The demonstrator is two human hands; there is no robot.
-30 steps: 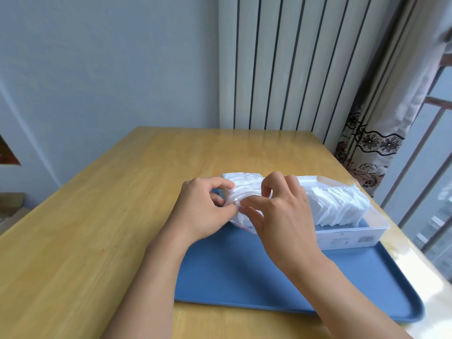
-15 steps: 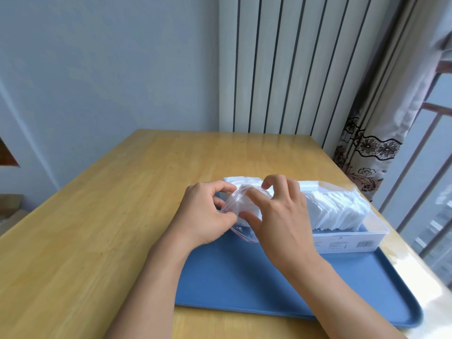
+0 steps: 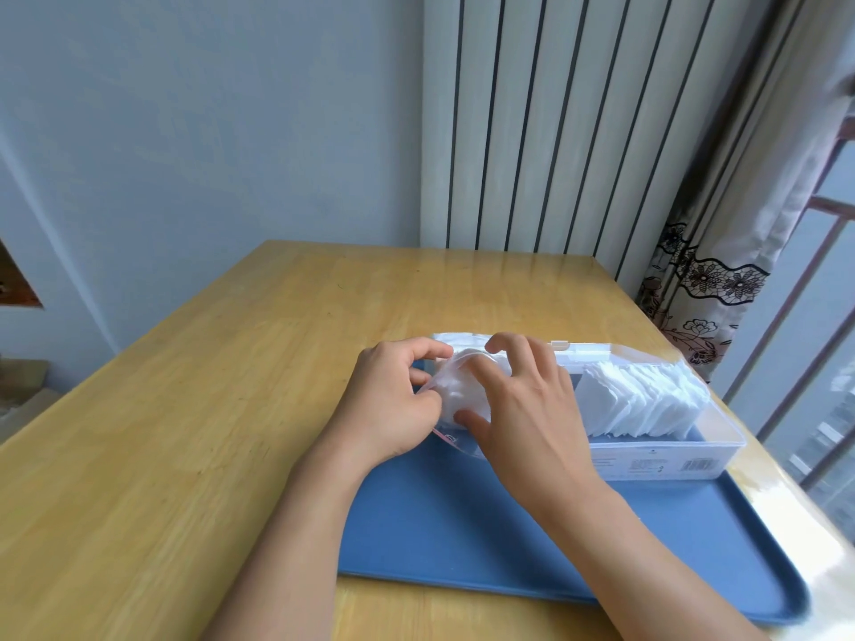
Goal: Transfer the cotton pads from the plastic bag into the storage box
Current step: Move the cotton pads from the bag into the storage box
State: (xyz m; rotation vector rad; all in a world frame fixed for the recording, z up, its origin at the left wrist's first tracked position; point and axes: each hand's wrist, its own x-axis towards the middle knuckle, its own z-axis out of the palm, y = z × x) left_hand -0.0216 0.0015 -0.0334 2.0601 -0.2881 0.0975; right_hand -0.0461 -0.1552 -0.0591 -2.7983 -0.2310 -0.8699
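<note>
A clear plastic bag (image 3: 455, 439) with a pink zip strip lies on the left end of the blue tray (image 3: 462, 525), and white cotton pads (image 3: 455, 390) show at its mouth. My left hand (image 3: 393, 404) pinches the bag's left edge. My right hand (image 3: 523, 409) has thumb and fingers around the pads at the bag's opening. Right behind my right hand stands the clear storage box (image 3: 671, 460), its right half filled with a row of upright white cotton pads (image 3: 643, 400). The box's left end is hidden by my hands.
The tray sits on a wooden table (image 3: 185, 432) near its right edge. A white radiator (image 3: 555, 122) and a patterned curtain (image 3: 703, 279) stand behind, with a window railing at the right.
The bag's mouth has been pulled open and my right fingers have spread from pinching the bag to reaching around the pads. My left hand has kept its hold on the bag.
</note>
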